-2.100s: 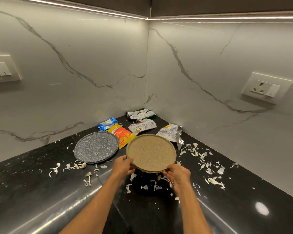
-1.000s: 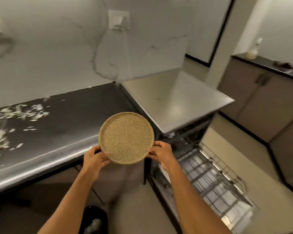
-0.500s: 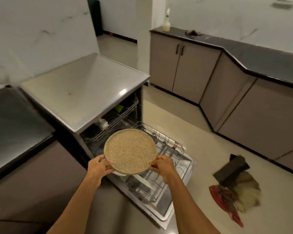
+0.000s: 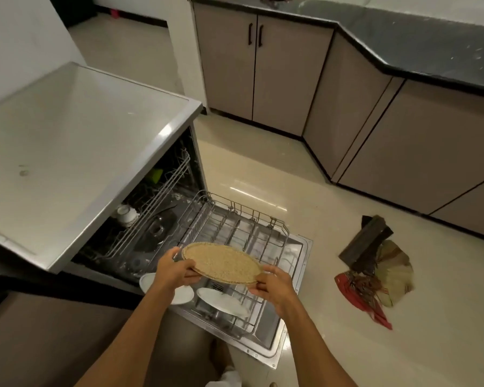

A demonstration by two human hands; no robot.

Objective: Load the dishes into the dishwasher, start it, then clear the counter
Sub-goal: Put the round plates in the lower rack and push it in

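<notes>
While two white plates [image 4: 224,303] already stand in the rack [image 4: 274,241], the left hand [image 4: 173,270] and right hand [image 4: 274,286] grip a tan plate [image 4: 222,262] just above that rack, so loading seems barely begun.

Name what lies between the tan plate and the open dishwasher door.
In the head view: the pulled-out lower rack, holding two white plates, under the tan plate.
</notes>
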